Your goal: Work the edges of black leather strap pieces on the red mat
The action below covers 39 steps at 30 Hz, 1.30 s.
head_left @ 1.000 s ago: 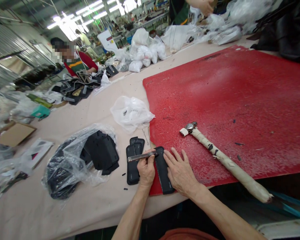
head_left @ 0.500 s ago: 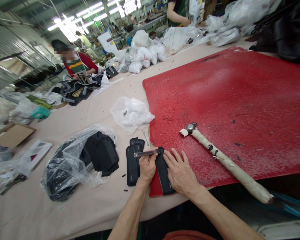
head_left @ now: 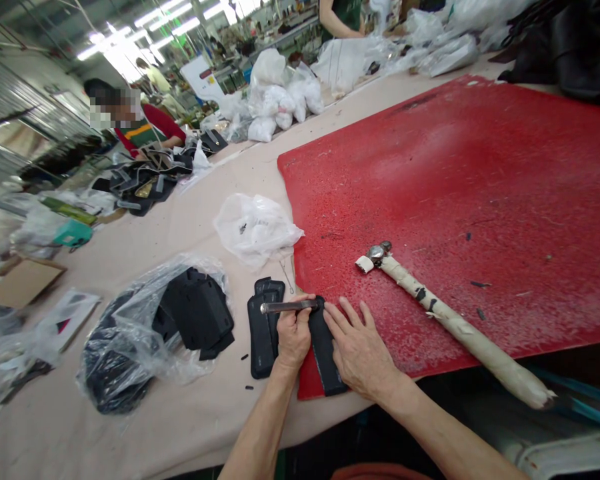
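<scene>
My left hand (head_left: 294, 337) is closed around a slim metal punch (head_left: 286, 307). The tool's tip meets the upper end of a long black strap-like piece (head_left: 325, 357), which lies at the left edge of the red board (head_left: 455, 200). My right hand (head_left: 357, 343) rests flat with fingers spread, its fingertips along that piece's right side. Left of my left hand, several similar black pieces (head_left: 263, 340) are stacked on the cloth. On the board lies a hammer (head_left: 430, 307) with a wrapped pale handle, head pointing away from me.
A clear bag (head_left: 130, 340) holds black pieces, some spilling out on the right. A crumpled white bag (head_left: 256, 230) sits beyond the stack. Small black scraps (head_left: 480, 284) dot the board. A co-worker (head_left: 135, 127) sits across the table at far left.
The view has shifted slightly. Both hands, the punch and the black piece keep about the same arrangement; the hammer has not moved on the board.
</scene>
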Motion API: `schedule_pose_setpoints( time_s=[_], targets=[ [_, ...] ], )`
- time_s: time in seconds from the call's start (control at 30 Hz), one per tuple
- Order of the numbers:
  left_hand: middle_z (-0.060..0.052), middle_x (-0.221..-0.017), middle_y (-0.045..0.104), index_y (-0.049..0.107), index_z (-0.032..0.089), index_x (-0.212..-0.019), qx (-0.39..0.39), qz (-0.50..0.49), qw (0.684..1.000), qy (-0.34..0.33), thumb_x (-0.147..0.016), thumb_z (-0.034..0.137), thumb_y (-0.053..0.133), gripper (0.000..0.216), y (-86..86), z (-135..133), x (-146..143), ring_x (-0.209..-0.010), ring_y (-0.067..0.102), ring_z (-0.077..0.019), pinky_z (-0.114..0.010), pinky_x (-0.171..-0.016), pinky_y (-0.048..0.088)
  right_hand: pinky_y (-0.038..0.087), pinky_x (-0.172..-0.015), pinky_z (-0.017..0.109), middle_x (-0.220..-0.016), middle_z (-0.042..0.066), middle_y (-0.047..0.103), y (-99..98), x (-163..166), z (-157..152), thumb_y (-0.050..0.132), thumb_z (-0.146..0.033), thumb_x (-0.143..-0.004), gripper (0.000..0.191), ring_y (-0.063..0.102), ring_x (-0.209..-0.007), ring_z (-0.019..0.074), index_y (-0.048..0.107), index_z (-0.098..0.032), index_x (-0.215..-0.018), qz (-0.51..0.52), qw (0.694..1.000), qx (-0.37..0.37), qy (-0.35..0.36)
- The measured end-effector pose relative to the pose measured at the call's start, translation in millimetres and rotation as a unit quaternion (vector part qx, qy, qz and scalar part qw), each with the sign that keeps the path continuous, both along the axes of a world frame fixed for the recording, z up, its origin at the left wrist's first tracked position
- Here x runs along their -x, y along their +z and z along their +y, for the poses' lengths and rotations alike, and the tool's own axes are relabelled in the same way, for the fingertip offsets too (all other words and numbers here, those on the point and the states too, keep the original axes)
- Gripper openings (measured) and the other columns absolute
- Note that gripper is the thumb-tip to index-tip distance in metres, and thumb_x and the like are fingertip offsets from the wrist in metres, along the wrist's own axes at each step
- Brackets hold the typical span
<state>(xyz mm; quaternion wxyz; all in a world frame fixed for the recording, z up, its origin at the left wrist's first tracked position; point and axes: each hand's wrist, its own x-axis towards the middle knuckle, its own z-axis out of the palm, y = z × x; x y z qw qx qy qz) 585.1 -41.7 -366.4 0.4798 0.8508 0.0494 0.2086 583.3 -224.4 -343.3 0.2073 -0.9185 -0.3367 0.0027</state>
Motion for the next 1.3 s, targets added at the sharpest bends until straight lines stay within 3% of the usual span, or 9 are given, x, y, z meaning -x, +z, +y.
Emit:
schedule_pose_setpoints(
  time_s=[0.13,0.3,0.43,0.67,0.83,1.1,1.3],
  targets=[
    [-0.006,-0.104,0.075,0.069,0.02,-0.106,0.048,0.01,0.999,0.013,-0.093,0.028,0.06,0.018,7.7,-4,-2,-0.099,0.07,-0.0199,-0.036,-0.096,0.055,0.013,-0.118,0.061,-0.158,0.005,0.035,-1.3,-1,1,0.048,-0.029,-0.092,0.059,0.024,-0.145,0.0341,0.043,-0.014,-0.149,-0.002,1.0,0.0,0.001],
    [-0.007,-0.098,0.075,0.063,0.017,-0.105,0.195,0.035,0.979,0.048,-0.09,0.029,0.064,0.02,14.3,-9,-5,-0.09,0.072,-0.0188,-0.034,-0.089,0.057,0.014,-0.118,0.06,-0.157,0.004,0.038,-8.1,-1,3,0.05,-0.03,-0.091,0.058,0.026,-0.145,0.0332,0.047,-0.016,-0.146,-0.018,1.0,-0.007,-0.01],
    [-0.008,-0.099,0.075,0.061,0.016,-0.104,0.266,0.036,0.961,0.071,-0.085,0.028,0.069,0.024,17.3,-10,-8,-0.091,0.073,-0.019,-0.034,-0.089,0.057,0.016,-0.118,0.059,-0.155,0.004,0.04,-12.0,0,3,0.051,-0.03,-0.089,0.057,0.029,-0.143,0.0328,0.049,-0.016,-0.145,-0.037,0.999,-0.011,-0.015],
    [-0.013,-0.116,0.071,0.056,0.017,-0.117,0.364,0.003,0.93,0.052,-0.082,0.024,0.072,0.039,21.6,-9,-11,-0.107,0.07,-0.0215,-0.04,-0.101,0.052,0.02,-0.117,0.058,-0.154,0.005,0.043,-12.1,1,4,0.051,-0.029,-0.088,0.055,0.033,-0.142,0.0328,0.052,-0.017,-0.142,-0.065,0.998,-0.002,-0.019],
    [-0.009,-0.101,0.075,0.058,0.016,-0.111,0.34,0.016,0.936,0.092,-0.08,0.025,0.074,0.036,19.5,-10,-12,-0.092,0.073,-0.0189,-0.035,-0.089,0.057,0.02,-0.117,0.058,-0.153,0.006,0.044,-11.9,0,4,0.053,-0.03,-0.088,0.056,0.032,-0.142,0.0333,0.053,-0.017,-0.142,-0.062,0.998,0.0,-0.02],
    [-0.001,-0.084,0.069,0.06,0.017,-0.091,0.19,0.029,0.978,0.082,-0.079,0.029,0.074,0.022,30.4,-14,-26,-0.077,0.068,-0.0135,-0.026,-0.078,0.055,0.015,-0.119,0.058,-0.155,0.006,0.041,-9.3,1,3,0.052,-0.03,-0.09,0.056,0.028,-0.144,0.0324,0.05,-0.017,-0.145,-0.038,0.999,-0.007,-0.017],
    [-0.007,-0.103,0.071,0.053,0.018,-0.111,0.29,0.022,0.956,0.049,-0.083,0.031,0.072,0.036,26.0,-16,-29,-0.09,0.072,-0.0168,-0.031,-0.085,0.057,0.014,-0.12,0.057,-0.155,0.005,0.041,-4.4,1,3,0.051,-0.03,-0.091,0.057,0.026,-0.145,0.0319,0.047,-0.017,-0.146,-0.017,1.0,-0.004,-0.018]
  ],
)
